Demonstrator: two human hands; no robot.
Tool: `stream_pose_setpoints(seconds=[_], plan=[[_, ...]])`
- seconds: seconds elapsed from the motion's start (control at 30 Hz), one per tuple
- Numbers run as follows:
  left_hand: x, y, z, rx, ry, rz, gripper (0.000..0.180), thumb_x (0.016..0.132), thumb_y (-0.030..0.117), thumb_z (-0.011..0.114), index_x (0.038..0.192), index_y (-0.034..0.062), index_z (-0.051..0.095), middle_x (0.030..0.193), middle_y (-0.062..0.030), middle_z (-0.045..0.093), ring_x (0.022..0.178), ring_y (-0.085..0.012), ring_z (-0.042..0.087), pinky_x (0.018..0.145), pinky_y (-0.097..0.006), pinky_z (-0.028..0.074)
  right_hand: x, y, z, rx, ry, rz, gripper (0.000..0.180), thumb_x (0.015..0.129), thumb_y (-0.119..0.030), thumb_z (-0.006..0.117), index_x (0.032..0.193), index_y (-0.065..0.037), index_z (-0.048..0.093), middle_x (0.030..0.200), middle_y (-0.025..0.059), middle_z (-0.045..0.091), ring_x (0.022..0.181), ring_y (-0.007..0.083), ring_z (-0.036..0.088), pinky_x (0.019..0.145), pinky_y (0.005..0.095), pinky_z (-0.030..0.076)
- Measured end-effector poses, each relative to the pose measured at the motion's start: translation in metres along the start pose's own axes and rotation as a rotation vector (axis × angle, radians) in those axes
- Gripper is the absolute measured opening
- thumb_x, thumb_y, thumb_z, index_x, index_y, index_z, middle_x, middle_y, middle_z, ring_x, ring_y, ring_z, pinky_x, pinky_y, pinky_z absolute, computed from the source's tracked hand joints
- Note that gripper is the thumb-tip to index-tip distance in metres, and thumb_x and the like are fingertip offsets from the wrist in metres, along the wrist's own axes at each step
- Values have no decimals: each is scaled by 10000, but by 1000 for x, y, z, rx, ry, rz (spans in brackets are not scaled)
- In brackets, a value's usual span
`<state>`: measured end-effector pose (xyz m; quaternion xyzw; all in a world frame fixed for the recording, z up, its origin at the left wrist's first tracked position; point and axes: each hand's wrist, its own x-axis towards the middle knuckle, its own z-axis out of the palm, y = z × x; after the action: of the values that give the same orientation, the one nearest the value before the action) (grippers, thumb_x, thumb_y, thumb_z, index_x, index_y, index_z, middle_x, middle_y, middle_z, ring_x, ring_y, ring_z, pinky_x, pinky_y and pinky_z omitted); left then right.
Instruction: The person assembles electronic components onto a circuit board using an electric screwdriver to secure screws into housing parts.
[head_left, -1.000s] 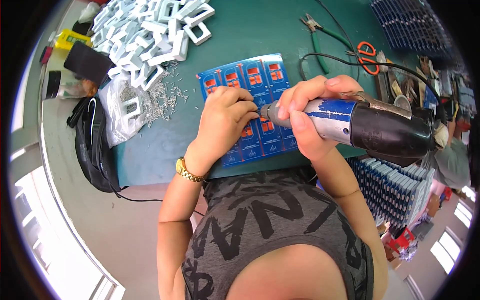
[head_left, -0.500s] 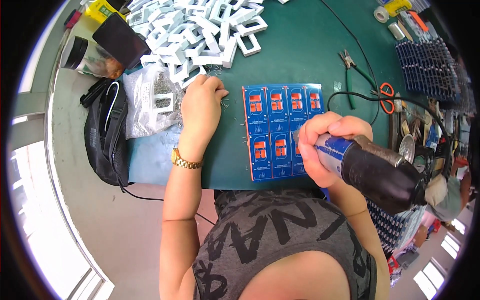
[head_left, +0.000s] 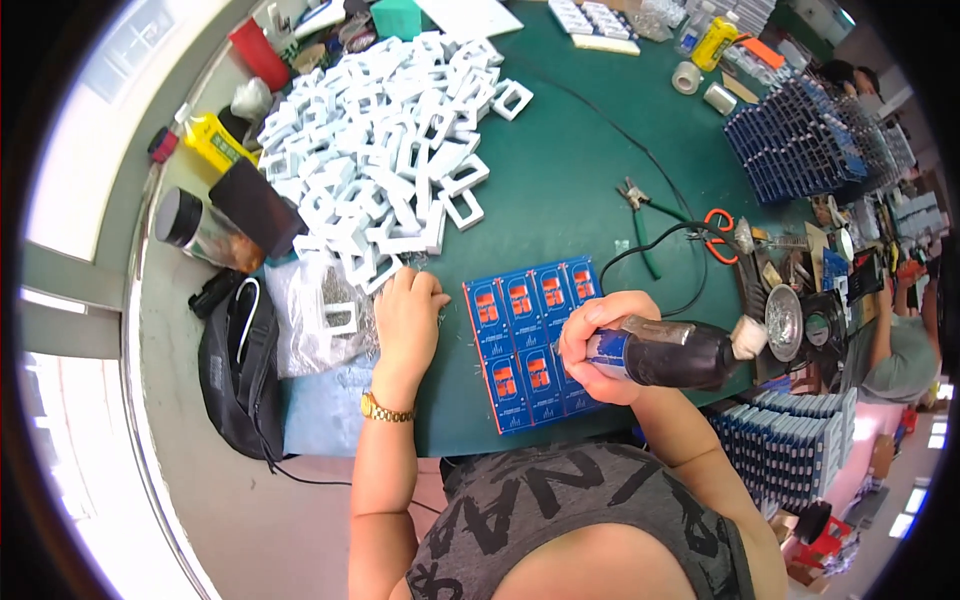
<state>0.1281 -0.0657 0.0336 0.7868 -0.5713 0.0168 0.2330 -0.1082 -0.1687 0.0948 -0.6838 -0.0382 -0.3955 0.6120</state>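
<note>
A blue panel of small circuit boards with orange parts [head_left: 525,330] lies flat on the green table mat [head_left: 560,190]. My right hand [head_left: 600,345] grips a black and blue electric screwdriver [head_left: 670,352], held sideways over the panel's right edge. My left hand [head_left: 408,318] rests to the left of the panel, fingers curled down on small silvery screws beside a clear plastic bag [head_left: 320,315]. I cannot tell whether it pinches anything.
A heap of white plastic frames [head_left: 385,140] fills the far left. Cutters and orange-handled scissors [head_left: 715,225] lie right of centre. Racks of blue boards [head_left: 800,140] stand at far right, more [head_left: 790,445] near my right elbow. A black bag [head_left: 240,370] hangs at left.
My left hand left the panel and went left to the screws by the plastic bag. My right hand with the screwdriver drew back from the panel's middle to its right edge.
</note>
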Motion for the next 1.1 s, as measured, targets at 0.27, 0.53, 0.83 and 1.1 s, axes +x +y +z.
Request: stream_pose_setpoints(seconds=[0.27, 0.53, 0.83, 1.1], plan=[[-3, 10, 2, -18, -53, 31, 82, 808, 109, 675, 866, 102, 617, 911, -60, 555, 882, -273, 554, 732, -425, 390, -6, 5, -7, 238, 244, -72, 557, 724, 96, 666, 1198, -45, 411, 752, 87, 580, 653, 163, 603, 597, 305, 514], [-5, 2, 8, -153, 11, -65, 166, 764, 142, 724, 879, 86, 619, 896, -90, 569, 890, -305, 562, 751, -420, 411, -12, -3, -19, 160, 609, -90, 531, 780, 53, 616, 1251, -56, 394, 790, 94, 546, 662, 187, 568, 640, 328, 500], [5, 9, 11, 22, -48, 74, 69, 852, 83, 622, 889, 85, 563, 910, -75, 520, 878, -291, 526, 755, -415, 366, -18, -6, -24, 133, 641, -51, 527, 797, 25, 633, 1255, -49, 385, 809, 97, 555, 677, 179, 583, 645, 324, 494], [-1, 10, 14, -253, 51, -46, 107, 856, -47, 581, 917, 21, 524, 859, -121, 564, 786, -327, 560, 697, -406, 439, -26, -8, -27, 47, 539, -107, 563, 774, 107, 630, 1252, -17, 358, 818, 107, 569, 684, 174, 588, 658, 318, 531]])
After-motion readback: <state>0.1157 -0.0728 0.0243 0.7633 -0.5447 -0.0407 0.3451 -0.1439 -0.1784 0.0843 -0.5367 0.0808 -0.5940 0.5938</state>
